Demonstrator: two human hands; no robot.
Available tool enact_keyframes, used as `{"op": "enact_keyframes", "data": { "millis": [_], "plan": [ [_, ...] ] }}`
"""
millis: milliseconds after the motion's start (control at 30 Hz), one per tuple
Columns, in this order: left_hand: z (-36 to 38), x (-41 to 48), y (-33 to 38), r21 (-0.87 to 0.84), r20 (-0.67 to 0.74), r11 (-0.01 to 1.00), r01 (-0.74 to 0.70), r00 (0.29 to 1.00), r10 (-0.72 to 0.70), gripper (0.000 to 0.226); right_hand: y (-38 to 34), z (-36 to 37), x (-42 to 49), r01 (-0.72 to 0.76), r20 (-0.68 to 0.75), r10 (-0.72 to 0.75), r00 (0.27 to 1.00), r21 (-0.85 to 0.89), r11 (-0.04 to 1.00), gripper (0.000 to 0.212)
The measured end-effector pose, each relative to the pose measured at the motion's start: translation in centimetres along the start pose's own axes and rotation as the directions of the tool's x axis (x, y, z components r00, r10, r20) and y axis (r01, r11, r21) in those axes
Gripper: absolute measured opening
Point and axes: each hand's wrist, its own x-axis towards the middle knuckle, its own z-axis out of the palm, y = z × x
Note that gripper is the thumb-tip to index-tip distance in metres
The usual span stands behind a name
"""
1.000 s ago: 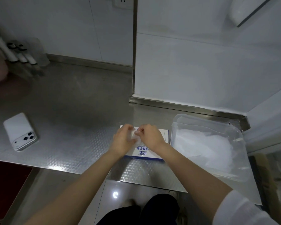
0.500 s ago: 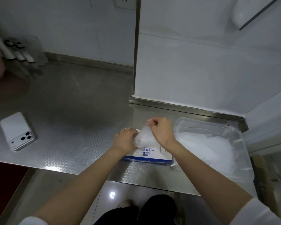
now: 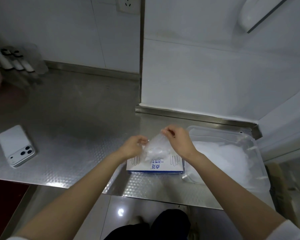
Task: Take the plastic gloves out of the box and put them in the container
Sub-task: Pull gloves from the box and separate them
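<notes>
A crumpled bunch of clear gloves (image 3: 157, 148) is held above the box (image 3: 156, 166), its lower end reaching down to the box's top opening. The upper corner of the bunch is pinched between thumb and fingertips of the right grip (image 3: 178, 142), which is raised over the far edge of the box. The left grip (image 3: 132, 148) is set at the left edge of the bunch with its fingers curled. Whether film is pinched there, or the box is only being steadied, cannot be told.

The box lies flat on the steel surface (image 3: 76, 127), near its front edge. The clear container (image 3: 222, 131) stands just beside it on the right. A white pile (image 3: 220, 158) of gloves is already spread inside it, so part of the task is judged to be done.

The step in hand is judged to be the extraction: the bunch is half out and not yet clear of the opening. For the next move, the bunch would need to be drawn fully free, with the light box kept from rising along with it. It would then need to be carried right over the container's near wall and released onto the pile. As the film is thin and clingy, extra gloves may be dragged out, or the bunch may stick to the fingers on release.

A white phone (image 3: 16, 146) lies well apart at the left of the surface.
</notes>
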Motion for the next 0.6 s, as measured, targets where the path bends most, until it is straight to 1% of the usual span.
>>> {"op": "enact_keyframes", "data": {
  "millis": [67, 133, 167, 233, 300, 333, 433, 533, 600],
  "plan": [
    [-0.2, -0.3, 0.8, -0.095, 0.021, 0.995, -0.032, 0.999, 0.035, 0.046, -0.1, 0.1, -0.2, 0.04, 0.033, -0.04, 0.999, 0.01, 0.999, 0.018],
    [0.0, -0.3, 1.4, -0.093, 0.047, 0.991, -0.1, 0.993, 0.105, 0.049, -0.3, 0.0, -0.4, 0.062, 0.068, -0.062, 0.996, 0.008, 0.998, 0.017],
    [0.0, -0.3, 1.5, -0.074, 0.051, 0.989, -0.127, 0.99, 0.131, 0.042, -0.4, -0.1, -0.4, 0.068, 0.076, -0.068, 0.995, -0.001, 0.998, 0.016],
    [-0.2, -0.1, 1.7, -0.021, 0.038, 0.989, -0.145, 0.989, 0.146, 0.007, -0.4, -0.5, -0.3, 0.072, 0.055, -0.07, 0.996, -0.025, 0.997, 0.016],
    [-0.4, 0.1, 1.6, 0.042, 0.013, 0.987, -0.157, 0.988, 0.157, 0.026, -0.1, -0.9, -0.3, 0.051, 0.026, -0.05, 0.998, -0.072, 0.996, 0.017],
    [-0.5, 0.1, 1.4, 0.056, 0.004, 0.987, -0.15, 0.989, 0.15, 0.029, 0.0, -0.9, -0.4, 0.033, 0.016, -0.032, 0.999, -0.091, 0.995, 0.017],
    [-0.8, -0.1, 1.4, 0.041, -0.036, 0.987, -0.152, 0.987, 0.154, 0.024, 0.3, -0.8, -0.6, -0.028, -0.007, 0.027, 1.0, -0.107, 0.994, 0.021],
    [-1.0, -0.4, 1.2, -0.035, -0.015, 0.987, -0.154, 0.988, 0.153, 0.02, 0.7, -0.7, -0.6, -0.082, -0.039, 0.077, 0.996, -0.128, 0.988, 0.023],
    [-1.1, -0.6, 1.1, -0.06, -0.028, 0.985, -0.16, 0.987, 0.159, 0.021, 0.7, -0.5, -0.6, -0.089, -0.065, 0.079, 0.995, -0.166, 0.982, 0.024]
  ]
}}
